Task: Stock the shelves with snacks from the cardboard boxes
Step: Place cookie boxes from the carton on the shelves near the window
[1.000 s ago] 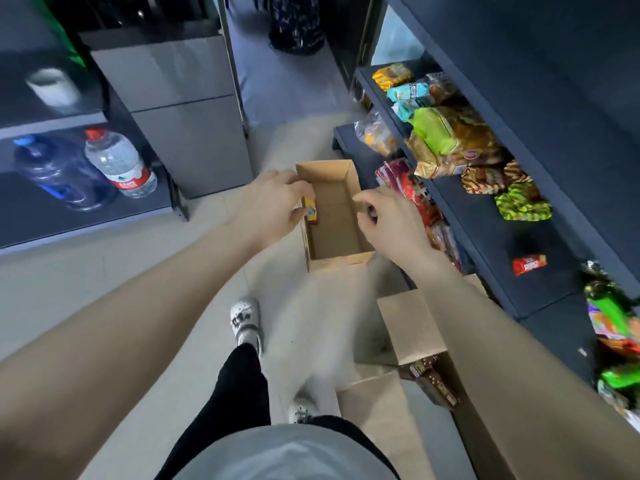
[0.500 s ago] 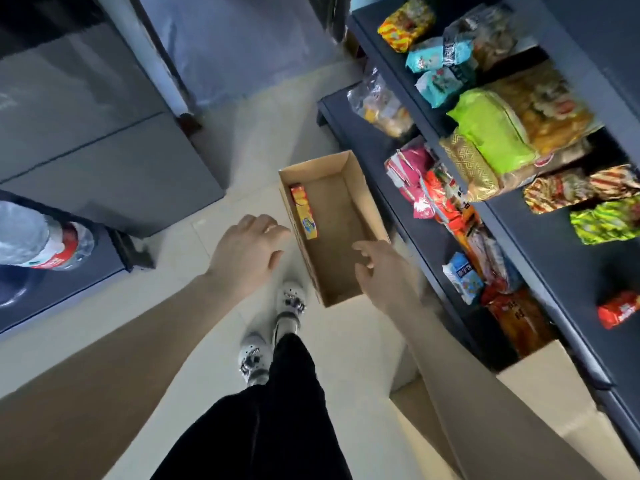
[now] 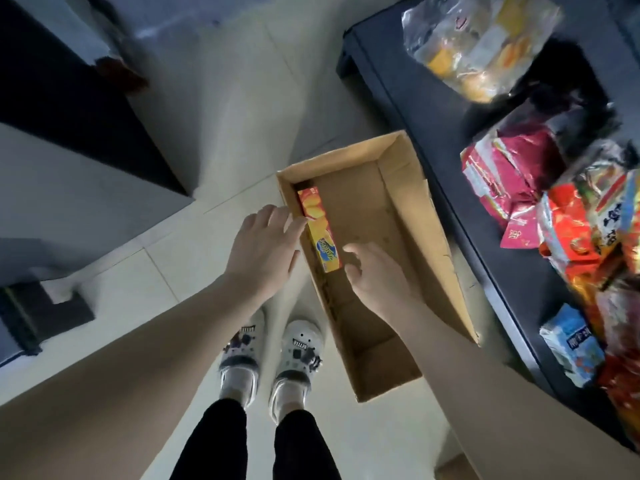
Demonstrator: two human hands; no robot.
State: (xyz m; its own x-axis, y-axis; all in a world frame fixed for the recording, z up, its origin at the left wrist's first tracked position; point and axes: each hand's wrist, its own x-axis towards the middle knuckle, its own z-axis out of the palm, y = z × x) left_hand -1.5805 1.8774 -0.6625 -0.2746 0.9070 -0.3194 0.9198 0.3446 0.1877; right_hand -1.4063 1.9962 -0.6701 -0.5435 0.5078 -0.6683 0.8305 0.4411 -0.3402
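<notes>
Left hand (image 3: 265,249): your fingers (image 3: 294,226) lie loosely spread, holding nothing, tips at the carton's left wall.
Right hand (image 3: 375,273): half-curled, empty, inside the open brown cardboard carton (image 3: 440,268).
Snack: the long yellow-and-orange box (image 3: 319,230) lies between your hands, along that wall.

The light around me is dim and cool, brightest on the pale floor (image 3: 242,109) ahead. My forearms darken toward the frame's bottom. Snack bags (image 3: 481,46) on the shelf glare and smear, probably from motion. Edges bow with wide-angle distortion.
</notes>
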